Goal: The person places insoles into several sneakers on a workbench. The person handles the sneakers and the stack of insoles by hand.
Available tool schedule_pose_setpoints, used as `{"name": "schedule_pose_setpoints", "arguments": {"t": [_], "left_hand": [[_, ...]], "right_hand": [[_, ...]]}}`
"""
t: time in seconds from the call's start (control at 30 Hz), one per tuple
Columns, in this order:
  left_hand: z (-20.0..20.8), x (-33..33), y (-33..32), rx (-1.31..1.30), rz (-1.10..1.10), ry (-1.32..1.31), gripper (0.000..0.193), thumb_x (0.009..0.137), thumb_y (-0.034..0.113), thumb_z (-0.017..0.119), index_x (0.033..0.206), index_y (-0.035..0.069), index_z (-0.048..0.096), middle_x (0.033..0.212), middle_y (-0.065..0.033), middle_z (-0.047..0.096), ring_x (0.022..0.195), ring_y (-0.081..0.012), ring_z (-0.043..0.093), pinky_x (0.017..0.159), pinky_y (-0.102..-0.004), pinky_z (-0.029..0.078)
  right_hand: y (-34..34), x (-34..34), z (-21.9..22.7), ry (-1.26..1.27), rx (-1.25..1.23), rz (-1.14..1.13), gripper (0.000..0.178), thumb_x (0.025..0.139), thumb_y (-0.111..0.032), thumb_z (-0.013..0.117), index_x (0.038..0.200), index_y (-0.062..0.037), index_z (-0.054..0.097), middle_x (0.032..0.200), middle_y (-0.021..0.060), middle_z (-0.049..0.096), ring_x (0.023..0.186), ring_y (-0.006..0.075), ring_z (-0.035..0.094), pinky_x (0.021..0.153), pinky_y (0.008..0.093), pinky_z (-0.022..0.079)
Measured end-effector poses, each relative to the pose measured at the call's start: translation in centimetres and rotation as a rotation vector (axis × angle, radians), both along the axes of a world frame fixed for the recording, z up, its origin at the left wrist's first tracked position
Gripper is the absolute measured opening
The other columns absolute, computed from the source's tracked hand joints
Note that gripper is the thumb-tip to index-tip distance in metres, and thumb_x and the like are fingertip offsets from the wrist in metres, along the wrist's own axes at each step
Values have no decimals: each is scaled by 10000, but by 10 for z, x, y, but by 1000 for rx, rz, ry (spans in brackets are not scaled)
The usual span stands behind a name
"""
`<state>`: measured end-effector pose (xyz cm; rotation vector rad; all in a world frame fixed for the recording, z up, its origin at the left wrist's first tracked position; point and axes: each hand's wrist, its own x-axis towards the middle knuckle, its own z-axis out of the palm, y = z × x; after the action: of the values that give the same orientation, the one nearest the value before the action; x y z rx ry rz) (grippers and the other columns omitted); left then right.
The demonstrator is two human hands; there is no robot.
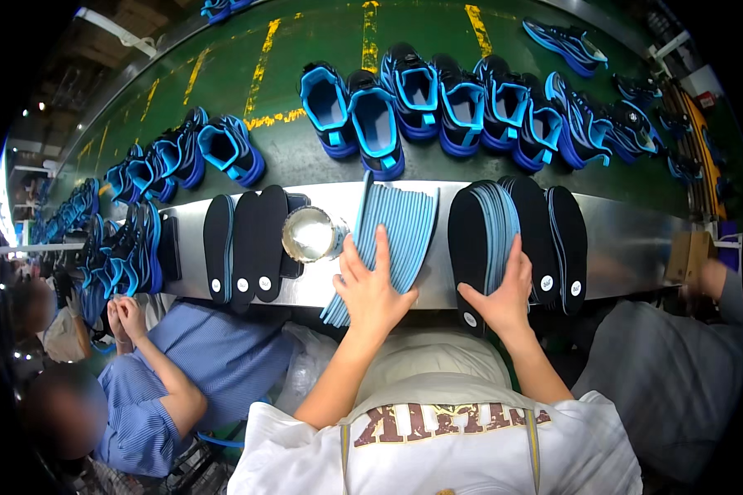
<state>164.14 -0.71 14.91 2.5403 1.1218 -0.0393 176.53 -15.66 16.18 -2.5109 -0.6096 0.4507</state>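
Note:
My left hand [373, 289], fingers spread, lies against the near left side of a fanned row of light blue insoles [400, 219] set on edge on the metal ledge. My right hand [508, 297] is around the near end of a stack of insoles [473, 235] with black tops and blue edges. Its thumb lies on the black face and its fingers press the far side. More black insoles [567, 247] with round white labels lean just right of that stack. Three black insoles [260, 239] lie farther left, beside an open metal can [309, 233].
A green conveyor belt [276, 153] beyond the metal ledge [627, 239] carries several black and blue sneakers [376, 124]. More sneakers [132, 252] stand at the left. A person in blue [153, 404] sits to my left. At right, a person's grey clothing [660, 388] and a cardboard box [689, 256] show.

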Motion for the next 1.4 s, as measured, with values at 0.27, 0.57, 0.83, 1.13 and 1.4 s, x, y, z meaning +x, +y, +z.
{"name": "schedule_pose_setpoints", "arguments": {"t": [0.27, 0.57, 0.83, 1.13, 1.4], "left_hand": [[-27, 3, -10, 53, 50, -61, 1200, 486, 634, 702, 1400, 138, 102, 1385, -276, 92, 1279, -437, 130, 870, -668, 212], [-4, 15, 5, -445, 169, -360, 1103, 562, 342, 726, 1380, 28, 55, 1244, -291, 296, 1184, -406, 299, 979, -499, 244], [-48, -3, 14, -1659, 634, -782, 640, 769, 296, 553, 1303, 70, 283, 1166, -130, 454, 981, -210, 517, 813, -323, 454], [-49, 75, -38, -1579, 502, -1084, 608, 830, 262, 508, 1350, 131, 221, 1297, -98, 342, 1173, -226, 366, 972, -337, 308], [-16, 98, -13, -1063, 304, -784, 660, 802, 219, 613, 1303, -10, 250, 1219, -133, 413, 1115, -256, 420, 928, -322, 350]], "right_hand": [[-8, -12, -44, -249, -261, 73, 1163, 540, -428, 738, 1385, -60, 29, 1326, 264, 194, 1184, 389, 268, 966, 529, 173], [-33, 27, -29, 294, 247, -32, 1051, 562, -259, 741, 1375, -33, 115, 1246, 209, 345, 1120, 315, 402, 949, 391, 322], [-29, 32, -38, 1118, 751, -292, 825, 700, -98, 633, 1367, 25, 163, 1306, 160, 366, 1143, 216, 430, 942, 280, 358], [-21, 69, -24, 1156, 944, -366, 631, 842, -172, 517, 1343, 59, 208, 1342, 179, 338, 1219, 236, 359, 997, 290, 287], [-53, 81, 12, 758, 299, -75, 517, 894, -335, 461, 1256, 31, 414, 1198, 179, 502, 1145, 218, 443, 983, 282, 298]]}}
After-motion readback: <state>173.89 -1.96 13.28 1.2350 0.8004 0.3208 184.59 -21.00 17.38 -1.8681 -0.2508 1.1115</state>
